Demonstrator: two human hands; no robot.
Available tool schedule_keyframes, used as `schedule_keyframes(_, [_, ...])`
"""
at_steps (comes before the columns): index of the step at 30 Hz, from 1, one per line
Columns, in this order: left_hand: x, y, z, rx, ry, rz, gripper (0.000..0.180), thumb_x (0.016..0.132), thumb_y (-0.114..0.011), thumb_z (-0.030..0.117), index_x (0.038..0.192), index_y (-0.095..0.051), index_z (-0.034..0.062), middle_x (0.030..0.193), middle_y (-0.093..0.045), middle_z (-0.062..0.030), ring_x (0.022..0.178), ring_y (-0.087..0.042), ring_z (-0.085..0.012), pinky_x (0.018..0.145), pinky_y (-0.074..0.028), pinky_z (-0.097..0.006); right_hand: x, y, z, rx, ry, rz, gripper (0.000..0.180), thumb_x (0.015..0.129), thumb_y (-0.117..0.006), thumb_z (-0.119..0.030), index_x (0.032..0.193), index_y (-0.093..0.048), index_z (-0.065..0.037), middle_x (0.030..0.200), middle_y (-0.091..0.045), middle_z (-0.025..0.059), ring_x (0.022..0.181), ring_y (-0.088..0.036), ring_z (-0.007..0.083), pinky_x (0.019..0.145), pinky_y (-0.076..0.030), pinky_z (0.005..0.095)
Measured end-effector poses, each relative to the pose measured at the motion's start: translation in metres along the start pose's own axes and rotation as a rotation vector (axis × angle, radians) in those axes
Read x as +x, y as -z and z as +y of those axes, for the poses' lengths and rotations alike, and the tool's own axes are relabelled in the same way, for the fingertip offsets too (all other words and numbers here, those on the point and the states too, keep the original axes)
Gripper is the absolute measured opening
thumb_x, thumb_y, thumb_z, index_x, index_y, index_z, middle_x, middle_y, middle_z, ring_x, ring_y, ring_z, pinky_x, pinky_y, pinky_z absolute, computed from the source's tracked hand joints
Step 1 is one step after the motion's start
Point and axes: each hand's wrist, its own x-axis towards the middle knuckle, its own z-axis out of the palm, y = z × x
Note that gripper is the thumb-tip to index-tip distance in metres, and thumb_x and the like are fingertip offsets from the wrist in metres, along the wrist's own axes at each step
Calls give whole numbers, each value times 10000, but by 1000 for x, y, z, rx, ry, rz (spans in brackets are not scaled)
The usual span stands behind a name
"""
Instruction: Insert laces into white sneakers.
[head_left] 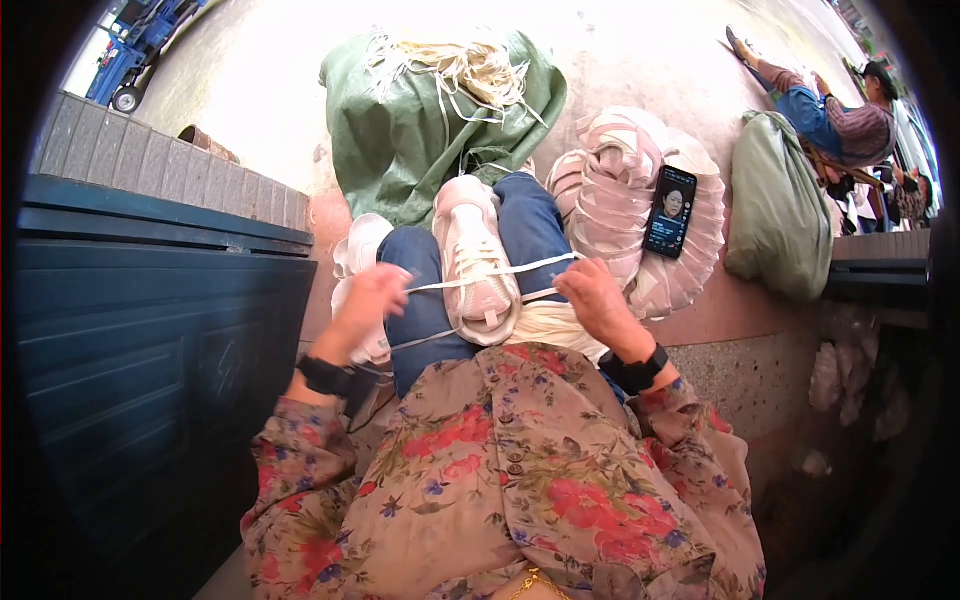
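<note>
Floral shirt [560,440] cloth lies nearest the camera. Past its hem, the right hand [602,305] pinches white lace [540,264] between its fingertips, which likely explains why the strand runs nearly straight across; the left hand [370,305] is blurred where the strand reaches it, so I cannot tell whether its fingers are closed. Between the hands, a pale pink shoe [463,225] rests upright on jeans-clad legs [410,290], heel toward the wearer, probably so the thighs steady it. A cream bundle of strands [550,325] lies by its heel. Other pale shoes [365,245] sit beside the left leg. Beyond the knees, a green sack [400,160] bears a heap of loose laces [480,75], perhaps for easy reach. Rightward, a phone [671,210] leans on stacked pink shoe pieces [608,190], presumably angled for viewing. Farther off are a second sack [780,200] and a seated person [830,115].
</note>
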Motion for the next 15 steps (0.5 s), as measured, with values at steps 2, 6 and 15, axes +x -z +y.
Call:
schedule_keyframes(2, [-6,-37,-19,0,41,-137,154,868,-450,106,921,-550,1,705,-567,-46,614,-535,-98,569,-455,-222,3,-11,0,31,81,-47,99,773,-531,-56,821,-604,-10,671,-563,113,664,-523,268,701,-413,352])
schedule_keyframes(6, [2,-59,-40,331,-119,33,198,840,-490,129,914,-570,-37,728,-601,-126,658,-568,-137,591,-441,-275,8,-22,-7,61,116,-313,131,769,-545,-65,878,-611,-34,721,-583,106,706,-524,267,700,-406,349])
schedule_keyframes(15, [15,-60,-40,361,-146,180,210,831,-522,146,839,-599,-50,633,-579,-94,572,-526,-147,543,-410,-283,20,-44,0,7,97,-249,131,769,-512,-126,789,-607,-38,891,-594,82,874,-527,247,770,-380,358])
